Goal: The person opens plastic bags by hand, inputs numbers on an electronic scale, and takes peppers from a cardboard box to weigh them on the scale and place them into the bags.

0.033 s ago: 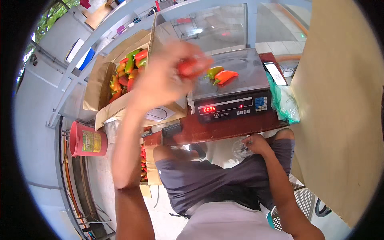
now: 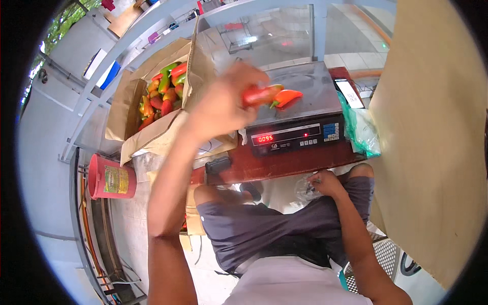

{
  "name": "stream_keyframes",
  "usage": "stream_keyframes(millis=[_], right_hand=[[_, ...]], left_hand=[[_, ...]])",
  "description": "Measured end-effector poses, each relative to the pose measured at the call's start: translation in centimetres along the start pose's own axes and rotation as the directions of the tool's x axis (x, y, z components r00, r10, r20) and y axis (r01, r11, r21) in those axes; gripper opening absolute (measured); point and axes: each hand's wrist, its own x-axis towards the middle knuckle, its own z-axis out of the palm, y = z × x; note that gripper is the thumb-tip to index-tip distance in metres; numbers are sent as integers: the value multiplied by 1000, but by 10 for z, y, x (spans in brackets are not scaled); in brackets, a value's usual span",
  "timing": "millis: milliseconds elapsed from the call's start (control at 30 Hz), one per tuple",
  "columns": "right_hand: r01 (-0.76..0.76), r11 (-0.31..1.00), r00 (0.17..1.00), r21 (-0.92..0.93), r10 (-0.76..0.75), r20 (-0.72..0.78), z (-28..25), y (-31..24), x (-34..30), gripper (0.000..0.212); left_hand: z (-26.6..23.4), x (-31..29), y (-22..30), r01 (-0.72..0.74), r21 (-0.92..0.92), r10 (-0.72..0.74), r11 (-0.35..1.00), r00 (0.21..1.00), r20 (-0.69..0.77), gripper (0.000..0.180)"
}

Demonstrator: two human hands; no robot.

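Note:
My left hand (image 2: 223, 104), blurred by motion, reaches over the near left edge of a digital weighing scale (image 2: 323, 99). Its fingers are closed around a red pepper (image 2: 257, 96). On the metal platform lies an orange-red pepper (image 2: 290, 96) with a green stem. A second, greenish pepper (image 2: 277, 88) beside it is mostly hidden behind the held one. Red digits glow on the scale's front panel. Down by my right knee, my right hand (image 2: 328, 182) is closed on a crumpled clear plastic bag (image 2: 306, 190).
Left of the scale stands an open cardboard box (image 2: 119, 114) of red, green and orange peppers. On the reddish-brown table (image 2: 244, 170) sits a small black object (image 2: 218, 164). A phone (image 2: 350, 94) and a green-and-clear plastic bag (image 2: 363, 132) flank the scale's right. A pink bucket (image 2: 99, 178) stands far left.
My left hand has moved slightly right with the red pepper, which now overlaps the greenish pepper in view. My right hand stays still.

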Motion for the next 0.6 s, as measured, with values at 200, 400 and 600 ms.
stream_keyframes(millis=[200, 400, 600], right_hand=[[62, 998, 998, 5, -62, -12, 4, -10, 1, 21], [-88, 994, 995, 70, 84, 59, 0, -9, 4, 22], [-65, 996, 995, 69, 59, 78, -2, -22, 5, 22]], left_hand=[[102, -21, -129, -96, 213, 51, 972, 977, 208, 45], [131, -17, -146, -246, 247, 205, 937, 962, 180, 30], [133, -34, -153, -261, 322, 265, 910, 964, 32, 20]])
